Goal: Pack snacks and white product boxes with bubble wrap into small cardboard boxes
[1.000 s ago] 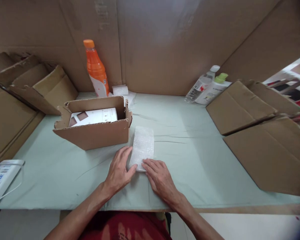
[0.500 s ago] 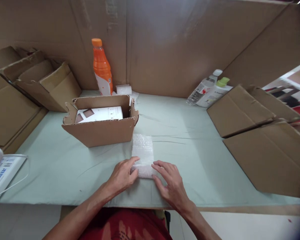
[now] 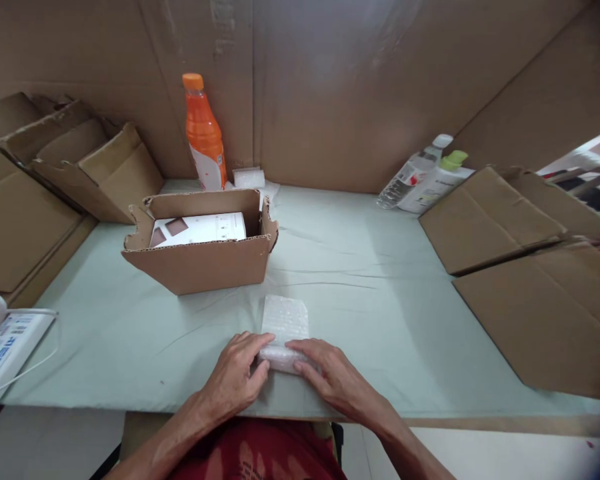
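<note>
A strip of bubble wrap lies on the table in front of me, its near end rolled into a short bundle. My left hand closes on the left end of the roll, thumb on the near side and fingers on top. From the other end my right hand grips it the same way. The far part of the strip lies flat beyond my fingers. Whether anything is inside the roll I cannot see. Beyond my left hand stands an open cardboard box with a white printed carton in it.
At the back stand an orange bottle and a small white bundle. Clear and white bottles lean at the back right. Cardboard boxes line the right side, more boxes the left. A white power strip lies at left.
Both hands have moved a little toward me with the near end of the bubble wrap. It is now rolled thicker, and its flat far edge has drawn nearer.
</note>
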Tool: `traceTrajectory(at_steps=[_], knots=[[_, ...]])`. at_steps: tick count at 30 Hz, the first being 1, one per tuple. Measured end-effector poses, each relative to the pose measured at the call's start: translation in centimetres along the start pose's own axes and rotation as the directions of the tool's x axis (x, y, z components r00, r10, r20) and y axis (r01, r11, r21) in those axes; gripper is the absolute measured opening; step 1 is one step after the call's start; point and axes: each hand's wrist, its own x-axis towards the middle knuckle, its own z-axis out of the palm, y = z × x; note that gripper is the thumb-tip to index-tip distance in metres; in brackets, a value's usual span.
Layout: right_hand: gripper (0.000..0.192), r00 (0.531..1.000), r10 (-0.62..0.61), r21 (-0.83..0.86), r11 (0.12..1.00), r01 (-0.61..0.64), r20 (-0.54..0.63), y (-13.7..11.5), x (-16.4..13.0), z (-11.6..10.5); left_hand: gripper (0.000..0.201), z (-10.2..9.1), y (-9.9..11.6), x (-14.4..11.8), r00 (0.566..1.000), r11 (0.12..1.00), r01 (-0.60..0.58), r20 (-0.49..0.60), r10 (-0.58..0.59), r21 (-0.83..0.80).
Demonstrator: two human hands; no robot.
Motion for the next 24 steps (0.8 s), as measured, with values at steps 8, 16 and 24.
traceTrajectory(at_steps=[8,16,24], knots=[[0.035,0.970,-0.162,-0.335,0.937,0.095,-0.180,-0.5,0.3,1.0,0.037,0.4,-0.7,2.3,0.977,0.980,0.195,-0.096,-0.191,0.029],[0.029,0.950,0.198,0.267,0.955,-0.132,-0.240,0.1,3.5,1.9,0.072,0.8,0.5,0.4,0.846,0.530,0.367,0.037,-0.532,-0.764],[0.042,0.957,0.178,0.279,0.954,-0.111,-0.229,-1.7,1.1,2.1,0.036,0.9,1.8,0.6,0.857,0.591,0.371,0.020,-0.514,-0.716]])
